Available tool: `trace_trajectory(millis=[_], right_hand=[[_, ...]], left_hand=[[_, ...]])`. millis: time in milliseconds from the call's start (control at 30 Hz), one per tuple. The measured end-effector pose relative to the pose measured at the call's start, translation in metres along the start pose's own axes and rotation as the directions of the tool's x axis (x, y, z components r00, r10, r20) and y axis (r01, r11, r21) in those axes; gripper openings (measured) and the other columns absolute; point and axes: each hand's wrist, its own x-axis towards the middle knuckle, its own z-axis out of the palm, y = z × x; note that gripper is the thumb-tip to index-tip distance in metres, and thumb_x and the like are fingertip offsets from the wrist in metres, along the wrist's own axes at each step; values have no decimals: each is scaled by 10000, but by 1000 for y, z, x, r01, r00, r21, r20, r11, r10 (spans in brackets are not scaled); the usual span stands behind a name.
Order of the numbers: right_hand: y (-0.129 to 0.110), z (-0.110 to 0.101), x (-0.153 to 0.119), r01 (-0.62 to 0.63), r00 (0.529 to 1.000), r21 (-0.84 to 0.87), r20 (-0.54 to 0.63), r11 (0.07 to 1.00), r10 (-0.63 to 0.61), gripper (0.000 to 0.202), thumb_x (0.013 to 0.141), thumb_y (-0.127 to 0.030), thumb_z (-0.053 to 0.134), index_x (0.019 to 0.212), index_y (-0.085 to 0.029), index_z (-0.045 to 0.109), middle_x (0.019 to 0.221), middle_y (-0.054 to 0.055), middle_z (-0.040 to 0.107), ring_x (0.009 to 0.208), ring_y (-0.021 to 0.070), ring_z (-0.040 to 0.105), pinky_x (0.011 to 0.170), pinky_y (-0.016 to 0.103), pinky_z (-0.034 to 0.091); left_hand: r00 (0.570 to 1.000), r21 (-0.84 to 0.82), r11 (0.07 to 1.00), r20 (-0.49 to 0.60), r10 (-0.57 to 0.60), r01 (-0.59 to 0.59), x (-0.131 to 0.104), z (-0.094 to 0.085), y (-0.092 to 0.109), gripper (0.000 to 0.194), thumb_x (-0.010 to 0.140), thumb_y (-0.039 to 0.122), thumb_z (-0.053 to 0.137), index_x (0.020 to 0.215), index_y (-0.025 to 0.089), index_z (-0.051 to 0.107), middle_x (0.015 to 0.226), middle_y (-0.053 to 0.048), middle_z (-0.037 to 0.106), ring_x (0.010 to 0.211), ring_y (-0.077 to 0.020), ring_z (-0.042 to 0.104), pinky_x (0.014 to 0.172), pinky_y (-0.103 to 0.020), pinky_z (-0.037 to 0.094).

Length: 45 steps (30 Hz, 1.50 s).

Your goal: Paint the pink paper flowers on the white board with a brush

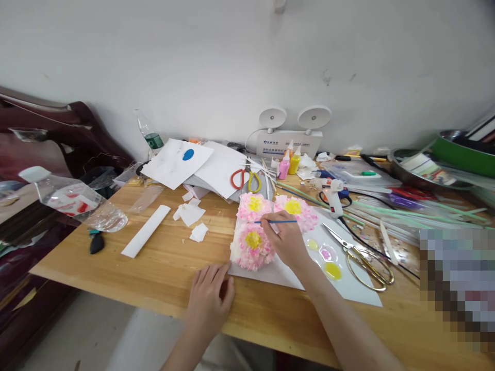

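The right hand (285,239) pinches a paintbrush (285,221); the left hand (210,297), loosely bent, holds nothing at the table's (174,278) near edge. Centre flowers (253,250) are presumably light, crushable: support beneath.

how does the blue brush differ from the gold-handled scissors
The blue brush is held in the right hand, while the gold-handled scissors lie untouched. The brush is one thin shaft; the scissors have two metal blades and wide looped handles. The brush looks smaller overall, the scissors larger. Both are hand tools.
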Motion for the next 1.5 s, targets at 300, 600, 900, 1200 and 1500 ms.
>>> trace_trajectory(millis=[300,600,900,1200,1500], right_hand=[[-3,2,1,-29,997,81,70,996,23,206,849,-269,467,804,-225,662,815,34,692,813,199,581,773,358,417],[-6,2,-1,-42,998,95,46,995,37,192,843,-248,467,785,-216,648,773,33,680,794,199,583,769,357,408],[-6,-41,-8,-285,898,270,-260,920,354,182,787,-343,528,765,-196,634,728,37,675,716,196,609,682,334,444],[27,-110,-65,-475,725,203,-461,856,512,213,750,-407,555,748,-210,635,680,23,660,735,214,609,709,346,434],[50,-114,-105,-493,806,-39,-397,869,440,265,782,-419,517,742,-192,647,759,58,687,780,235,616,708,349,439]], left_hand=[[1000,-1,1000,-9,-17,17,0,-1,1,270,881,238,399,1075,170,575,867,-67,618,842,-201,570,754,-358,441],[1000,10,1000,2,-18,18,-1,0,1,257,882,230,402,1068,170,569,882,-69,623,847,-204,570,762,-369,435],[1000,-1,1000,-14,-16,16,0,-4,2,255,874,212,410,1068,180,572,863,-55,620,830,-191,573,748,-344,436],[999,31,1000,-41,6,-5,0,0,-1,261,887,258,415,1076,184,579,887,-51,636,851,-206,578,771,-356,415],[998,35,999,-42,36,-34,3,2,-5,256,890,282,423,1060,171,579,872,-42,627,823,-188,569,743,-328,411]])
